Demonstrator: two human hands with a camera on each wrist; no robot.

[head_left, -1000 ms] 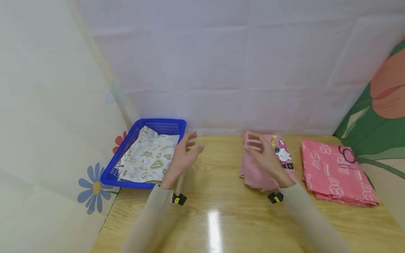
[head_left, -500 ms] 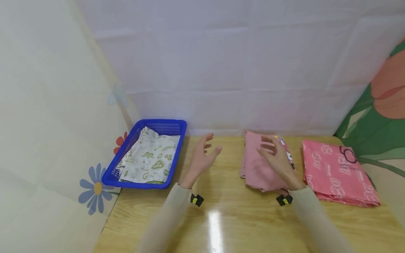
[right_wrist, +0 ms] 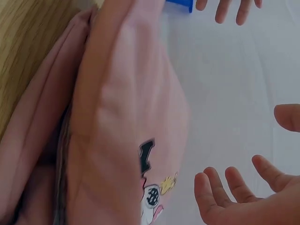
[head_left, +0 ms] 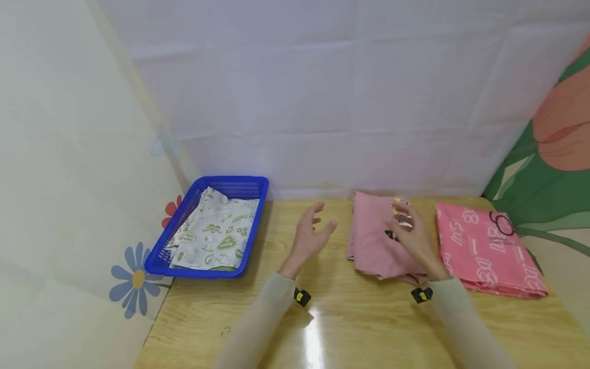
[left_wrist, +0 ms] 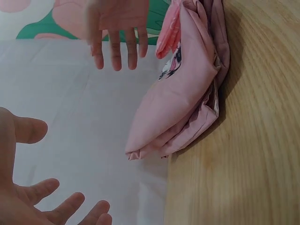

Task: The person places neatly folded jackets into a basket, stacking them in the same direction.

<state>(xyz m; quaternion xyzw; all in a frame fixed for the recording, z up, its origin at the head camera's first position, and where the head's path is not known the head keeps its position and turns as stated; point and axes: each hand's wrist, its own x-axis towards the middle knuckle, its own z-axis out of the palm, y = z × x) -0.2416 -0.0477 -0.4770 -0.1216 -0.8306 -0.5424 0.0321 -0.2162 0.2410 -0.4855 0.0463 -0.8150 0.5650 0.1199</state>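
My left hand (head_left: pixel 310 237) hovers over the table between the blue basket and the folded dusty-pink cloth (head_left: pixel 371 236), holding nothing, its fingers loosely bent. Above the right part of that cloth is my right hand (head_left: pixel 412 237), also holding nothing, covering some of the cartoon print. In the left wrist view the cloth (left_wrist: pixel 173 98) shows as a thick folded stack on the wood, with the fingers of the left hand (left_wrist: pixel 51 197) apart from it. The right wrist view has the cloth's printed face (right_wrist: pixel 140 117) up close, beside the relaxed right hand (right_wrist: pixel 253 197).
A blue plastic basket (head_left: pixel 252 256) at the left holds white cloth (head_left: pixel 221 230) with green print. At the right lies a folded brighter pink cloth (head_left: pixel 488 251) with white lettering. A pale sheet (head_left: pixel 286 102) hangs behind the wooden table (head_left: pixel 359 323).
My left hand has moved right, away from the basket. My right hand has shifted right over the dusty-pink cloth, uncovering its left part. The cloths and basket stay put.
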